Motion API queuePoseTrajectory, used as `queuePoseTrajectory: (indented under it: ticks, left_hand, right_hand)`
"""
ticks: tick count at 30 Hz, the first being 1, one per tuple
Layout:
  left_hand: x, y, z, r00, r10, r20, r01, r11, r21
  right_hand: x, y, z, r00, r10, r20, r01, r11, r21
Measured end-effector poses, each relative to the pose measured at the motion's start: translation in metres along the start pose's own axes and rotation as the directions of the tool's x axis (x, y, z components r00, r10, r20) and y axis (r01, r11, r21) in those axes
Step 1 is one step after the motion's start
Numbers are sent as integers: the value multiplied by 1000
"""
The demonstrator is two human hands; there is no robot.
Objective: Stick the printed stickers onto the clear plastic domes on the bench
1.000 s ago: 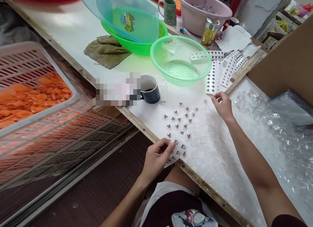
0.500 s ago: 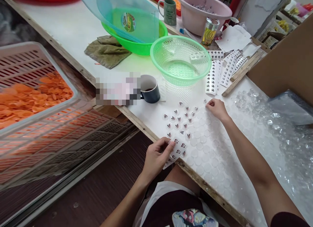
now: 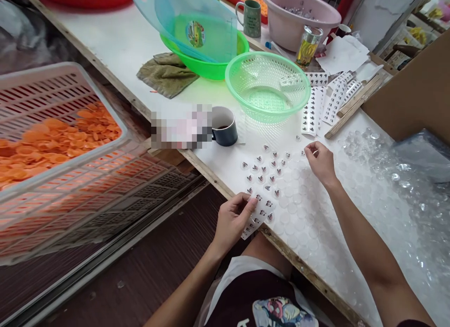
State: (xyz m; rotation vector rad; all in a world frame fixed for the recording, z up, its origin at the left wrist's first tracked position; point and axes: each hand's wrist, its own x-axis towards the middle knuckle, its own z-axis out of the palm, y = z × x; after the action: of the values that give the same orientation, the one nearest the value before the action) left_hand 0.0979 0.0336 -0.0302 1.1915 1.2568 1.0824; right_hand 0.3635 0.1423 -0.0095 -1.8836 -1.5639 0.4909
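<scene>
My left hand (image 3: pixel 234 221) pinches a white sticker sheet (image 3: pixel 262 214) with rows of small dark printed figures, over the table's front edge. Farther right, my right hand (image 3: pixel 320 163) has thumb and forefinger closed at a small printed sticker (image 3: pixel 303 153); whether a clear disc lies under it I cannot tell. Between the hands, several clear round discs (image 3: pixel 261 178) bear the same dark print. Plain clear discs (image 3: pixel 298 209) spread over the white table beneath my right forearm. One stickered disc (image 3: pixel 298 138) lies just beyond the right fingertips.
A green colander (image 3: pixel 267 113) and a dark mug (image 3: pixel 225 130) stand beyond the discs. More sticker sheets (image 3: pixel 311 111) lie by a wooden strip (image 3: pixel 351 106). Clear plastic pieces (image 3: pixel 397 177) heap at right. A crate (image 3: pixel 70 177) of orange pieces stands at left.
The view has shifted slightly, so things sit farther right. My right fingers stay closed near the far discs, with a stickered disc now a little farther beyond them. My left hand keeps the sheet.
</scene>
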Motion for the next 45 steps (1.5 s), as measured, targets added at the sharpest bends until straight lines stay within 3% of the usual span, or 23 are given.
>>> queuePoseTrajectory:
  ticks: [3,5,9,14,17,20,23,26,29,33,38,41,45]
  left_hand:
    - [0,-2,3,999,-16,-29,15,1000,-16]
    - [-1,-3,5,999,-21,-34,20,1000,-20]
    - [-1,-4,6,999,-5,-37,4,1000,-10]
    - [-2,1,6,999,-17,-33,16,1000,-16]
    - [-2,1,6,999,-24,-47,23,999,-24]
    - [-1,0,9,997,-18,-80,14,999,-42]
    - [-2,0,13,993,-23,-117,16,998,-61]
    - [-2,1,16,993,-34,-113,27,997,-70]
    - [1,2,17,998,-32,-54,27,994,-102]
    - [5,6,17,1000,-16,-16,13,983,-183]
    - [7,8,18,999,-34,-33,28,986,-161]
    - [6,6,19,998,-32,-53,24,989,-147]
    - [5,3,19,998,-14,-58,7,991,-133]
  right_hand:
    - [-24,-9,1,990,-125,58,120,989,84]
    - [-22,-7,5,980,-188,58,184,981,64]
    - [23,8,20,985,-165,49,166,986,-13]
    - [54,12,29,980,-105,171,104,994,12]
    - [37,1,23,976,-163,146,142,980,141]
    - [0,-18,12,979,-157,127,120,957,263]
    - [-48,-39,6,913,-186,364,42,928,369]
    - [-85,-51,6,868,-188,460,-18,913,408]
    - [-99,-54,7,875,-164,455,-57,900,433]
    - [-99,-53,6,845,-189,500,-38,912,409]
    - [-105,-55,7,915,-260,310,166,940,298]
    - [-109,-55,9,915,-328,233,283,937,205]
    - [-109,-52,11,918,-331,218,299,939,168]
